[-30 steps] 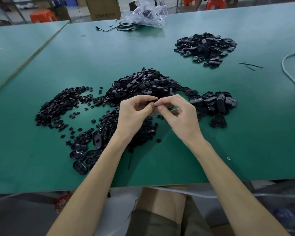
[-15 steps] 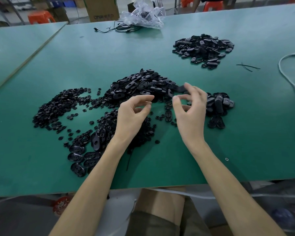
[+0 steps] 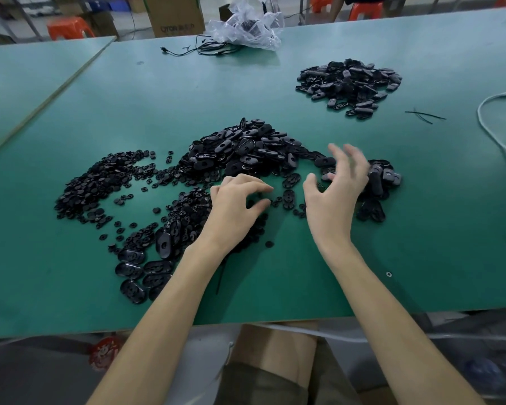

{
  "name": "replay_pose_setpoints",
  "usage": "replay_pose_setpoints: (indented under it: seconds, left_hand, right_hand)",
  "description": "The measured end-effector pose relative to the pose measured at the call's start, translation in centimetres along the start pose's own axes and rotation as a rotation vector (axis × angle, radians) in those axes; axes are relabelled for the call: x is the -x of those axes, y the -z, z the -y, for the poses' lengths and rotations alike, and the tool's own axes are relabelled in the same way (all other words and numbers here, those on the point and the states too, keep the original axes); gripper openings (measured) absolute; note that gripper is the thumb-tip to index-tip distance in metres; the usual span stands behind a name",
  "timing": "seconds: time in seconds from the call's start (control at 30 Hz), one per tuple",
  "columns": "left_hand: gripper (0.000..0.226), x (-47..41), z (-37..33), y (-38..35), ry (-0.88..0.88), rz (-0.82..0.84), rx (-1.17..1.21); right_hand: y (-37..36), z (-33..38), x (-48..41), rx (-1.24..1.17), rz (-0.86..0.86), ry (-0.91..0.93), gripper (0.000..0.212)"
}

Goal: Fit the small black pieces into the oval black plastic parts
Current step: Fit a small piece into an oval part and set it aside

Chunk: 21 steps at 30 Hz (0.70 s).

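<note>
reaching right hand [image 3: 336, 188]: up off the table [image 3: 275, 276], fingers spread and loose, blurred, gripping nothing i can see; it hangs between the main oval heap and a smaller clump at my right.
left hand [image 3: 237, 206]: low over the scattered small pieces, fingers curled, thumb and forefinger tips near each other with a dark gap between; i cannot tell if a piece sits in that gap.
small pieces [image 3: 100, 182]: a wide flat spread at my left, thinning into strays that run under and around my left hand.
oval parts [image 3: 246, 150]: the main heap, just beyond both hands, mid-table.
right clump [image 3: 383, 176]: more ovals, partly behind my right fingers.
loose ovals [image 3: 289, 182]: 2 lying flat on bare green between my hands.
near ovals [image 3: 140, 270]: a few lying flat just left of my left forearm.
far pile [image 3: 351, 83]: a 2nd heap of ovals, well apart, toward the far right.
far edge: a crumpled clear bag [image 3: 246, 24] with a black cord [image 3: 199, 49] beside it.
right edge: a white cable [image 3: 491, 124] curving along; 2 thin black strips [image 3: 424, 115] crossed near it.
</note>
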<state>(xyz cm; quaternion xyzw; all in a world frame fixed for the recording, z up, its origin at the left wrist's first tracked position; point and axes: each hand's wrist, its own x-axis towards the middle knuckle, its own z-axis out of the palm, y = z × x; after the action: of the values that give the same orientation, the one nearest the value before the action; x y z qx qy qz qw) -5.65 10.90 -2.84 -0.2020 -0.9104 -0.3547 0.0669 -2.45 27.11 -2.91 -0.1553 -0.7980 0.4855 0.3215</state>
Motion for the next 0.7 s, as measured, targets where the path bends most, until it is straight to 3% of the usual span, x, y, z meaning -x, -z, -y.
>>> replay_pose_setpoints:
  seconds: [0.13, 0.37, 0.7]
  left_hand:
    - [0.018, -0.1, 0.0, -0.2, 0.006, 0.013, -0.062]
    - [0.009, 0.0, 0.0, -0.2, 0.038, 0.002, -0.028]
    - [0.007, -0.1, 0.3, -0.5, -0.004, 0.029, -0.061]
  right_hand:
    - [-0.5, -0.7, 0.2, 0.207, 0.228, 0.059, 0.020]
    - [-0.8, -1.1, 0.3, 0.376, 0.299, 0.025, 0.030]
    - [-0.8, -1.1, 0.3, 0.367, 0.319, 0.017, 0.024]
